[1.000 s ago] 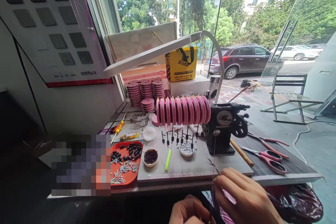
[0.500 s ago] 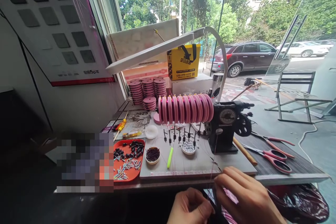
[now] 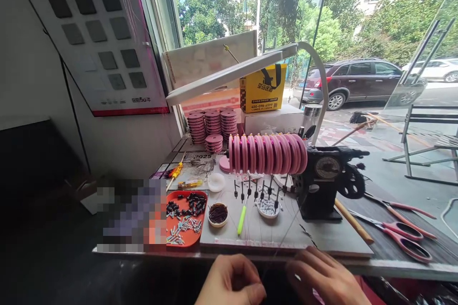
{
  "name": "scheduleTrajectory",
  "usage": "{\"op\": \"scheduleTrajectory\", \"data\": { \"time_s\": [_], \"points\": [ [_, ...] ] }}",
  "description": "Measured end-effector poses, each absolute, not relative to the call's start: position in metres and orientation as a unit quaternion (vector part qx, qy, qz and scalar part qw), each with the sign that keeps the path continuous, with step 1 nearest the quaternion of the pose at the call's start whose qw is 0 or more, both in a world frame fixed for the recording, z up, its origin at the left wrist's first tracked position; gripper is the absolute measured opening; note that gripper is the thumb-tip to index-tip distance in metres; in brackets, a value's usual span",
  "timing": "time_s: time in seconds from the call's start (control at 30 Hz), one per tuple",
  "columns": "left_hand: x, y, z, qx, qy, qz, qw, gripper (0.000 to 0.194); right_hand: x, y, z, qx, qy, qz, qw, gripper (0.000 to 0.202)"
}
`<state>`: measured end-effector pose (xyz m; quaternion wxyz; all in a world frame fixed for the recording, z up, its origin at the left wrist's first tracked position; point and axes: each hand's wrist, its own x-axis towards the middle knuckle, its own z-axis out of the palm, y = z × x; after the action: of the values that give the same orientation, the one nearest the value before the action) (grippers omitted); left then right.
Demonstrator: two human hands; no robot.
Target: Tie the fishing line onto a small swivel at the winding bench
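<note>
My left hand [image 3: 232, 282] is at the table's front edge, its thumb and fingers pinched together; thin line seems to run by the fingertips, too fine to make out. To its right, my right hand [image 3: 320, 274] is blurred, its fingers bent downward and the tips hidden. Beyond both hands, a row of pink discs [image 3: 268, 154] sits on a black winding machine [image 3: 322, 181]. Small black weights [image 3: 249, 192] hang below the discs on fine lines. A green-handled tool [image 3: 242, 220] lies between a bowl of dark pieces [image 3: 218, 214] and a bowl of grey beads [image 3: 268, 207].
An orange tray [image 3: 204, 219] of small parts lies left. Red-handled scissors [image 3: 404, 231], pliers [image 3: 397, 207] and a wooden stick [image 3: 354, 221] lie right. Stacked pink spools [image 3: 213, 126], a yellow bag [image 3: 263, 89] and a white lamp [image 3: 232, 72] stand behind.
The view has shifted, so the table's things appear farther right. My hands have moved apart, the left one leftward; the right hand has blurred.
</note>
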<state>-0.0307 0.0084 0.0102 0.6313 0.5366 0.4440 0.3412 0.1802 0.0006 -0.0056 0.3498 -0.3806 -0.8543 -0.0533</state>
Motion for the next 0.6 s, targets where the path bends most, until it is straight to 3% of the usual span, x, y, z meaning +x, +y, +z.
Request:
{"op": "scheduleTrajectory", "data": {
  "time_s": [0.2,0.47,0.6],
  "points": [
    [-0.062,0.004,0.052,0.628,0.468,0.307,0.541,0.036,0.122,0.027,-0.019,-0.393,-0.811,-0.137,0.411,0.032],
    [-0.059,0.015,0.048,0.512,0.397,0.371,0.665,0.045,0.104,0.040,-0.041,-0.388,-0.801,-0.186,0.416,0.026],
    [-0.060,0.018,0.037,0.427,0.387,0.390,0.718,0.042,0.117,0.031,-0.048,-0.330,-0.819,-0.200,0.425,0.038]
  ]
}}
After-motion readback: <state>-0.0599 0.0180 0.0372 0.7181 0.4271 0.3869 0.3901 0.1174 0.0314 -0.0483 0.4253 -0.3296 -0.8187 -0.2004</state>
